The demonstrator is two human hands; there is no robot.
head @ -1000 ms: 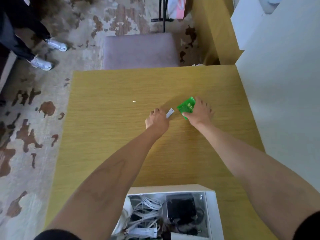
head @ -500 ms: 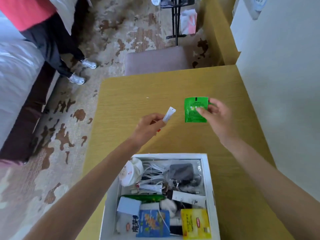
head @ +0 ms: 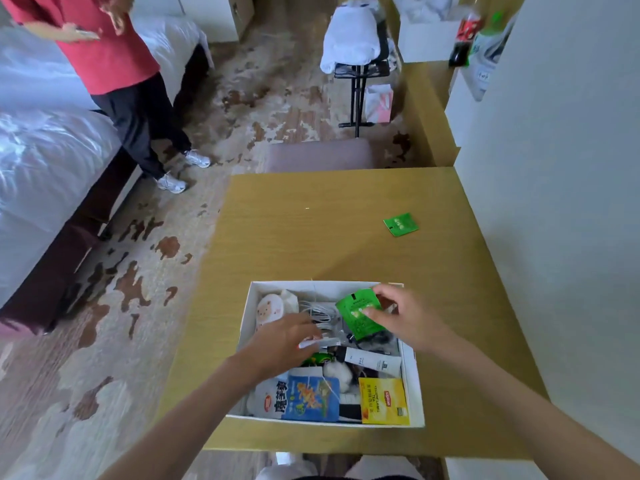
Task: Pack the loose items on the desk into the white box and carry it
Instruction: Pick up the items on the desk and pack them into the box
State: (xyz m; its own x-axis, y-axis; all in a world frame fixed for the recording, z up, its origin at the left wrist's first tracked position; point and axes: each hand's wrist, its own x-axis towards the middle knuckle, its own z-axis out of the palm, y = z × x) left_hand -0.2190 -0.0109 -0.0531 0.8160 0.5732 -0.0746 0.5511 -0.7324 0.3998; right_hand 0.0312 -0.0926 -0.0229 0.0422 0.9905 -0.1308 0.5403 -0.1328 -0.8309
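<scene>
Both hands are over the white box [head: 414, 382] at the near edge of the desk [head: 277, 244], so this looks like the drop-in step. The right hand [head: 403, 318] pinches a green sachet [head: 360, 315] by one edge between thumb and fingers, holding it tilted above the far right part of the box. The left hand [head: 284, 341] is curled low over the middle, fingers closed on a small white strip [head: 318, 342] that sits just above the tangled white cables [head: 318, 315].

Next, I'd say, both grips need to let go so the two pieces settle among the contents. Then one reach remains: a second green sachet [head: 400, 224] lies flat on the far right of the desk, well apart from the box. It is thin, so it probably wants a fingertip slide or an edge pinch.

The box is crowded: a yellow tea packet [head: 382, 400] at the near right corner, a blue snack packet [head: 310, 398] beside it, a white tube [head: 375, 361] across the middle. Nothing on the desk blocks that reach. For the carry, a person in a red top [head: 104, 46] stands on the floor at the far left, and a padded stool [head: 318, 155] sits just beyond the desk.
</scene>
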